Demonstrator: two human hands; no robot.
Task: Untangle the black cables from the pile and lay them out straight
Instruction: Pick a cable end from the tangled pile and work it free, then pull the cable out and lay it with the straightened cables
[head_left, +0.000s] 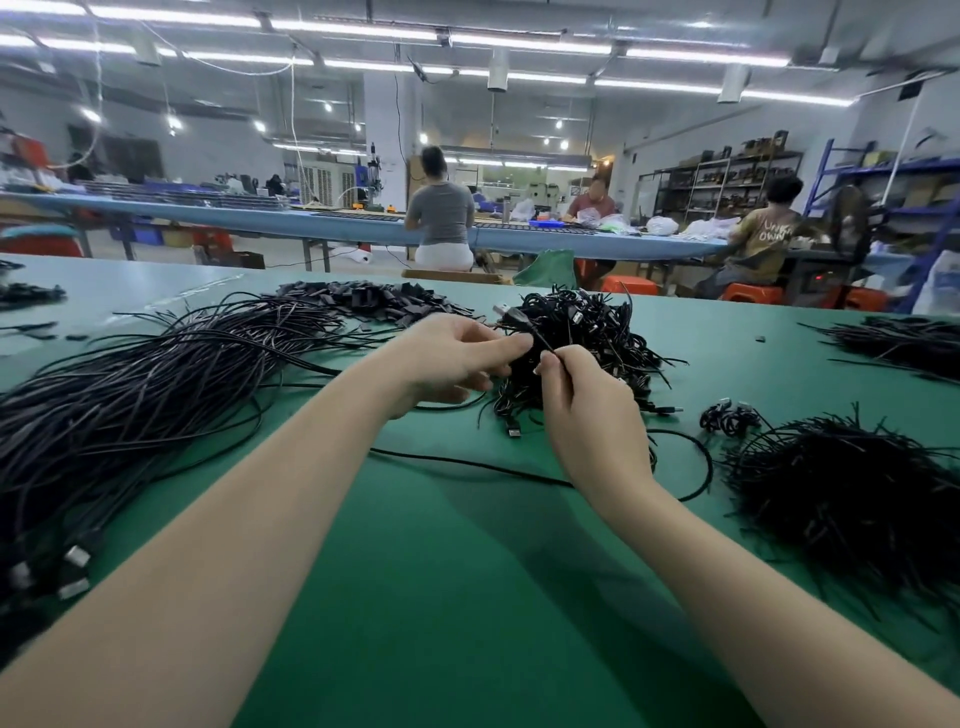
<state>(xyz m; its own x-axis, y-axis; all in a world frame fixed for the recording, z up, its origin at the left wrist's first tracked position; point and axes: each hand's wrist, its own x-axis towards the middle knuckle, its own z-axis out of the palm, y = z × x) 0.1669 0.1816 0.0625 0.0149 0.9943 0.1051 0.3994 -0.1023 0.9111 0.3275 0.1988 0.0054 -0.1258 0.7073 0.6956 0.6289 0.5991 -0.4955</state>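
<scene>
While the left hand (447, 358) grips the pile (576, 343), the right hand (587, 405) pinches one cable (530, 325) above it.

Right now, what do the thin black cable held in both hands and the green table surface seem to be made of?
The thin black cable, pinched by the left hand and right hand, looks plastic-sheathed: smooth, slightly glossy, flexible. Its silver plug tip looks metallic. The green table surface looks like a matte rubber or vinyl mat, though that is uncertain.
</scene>
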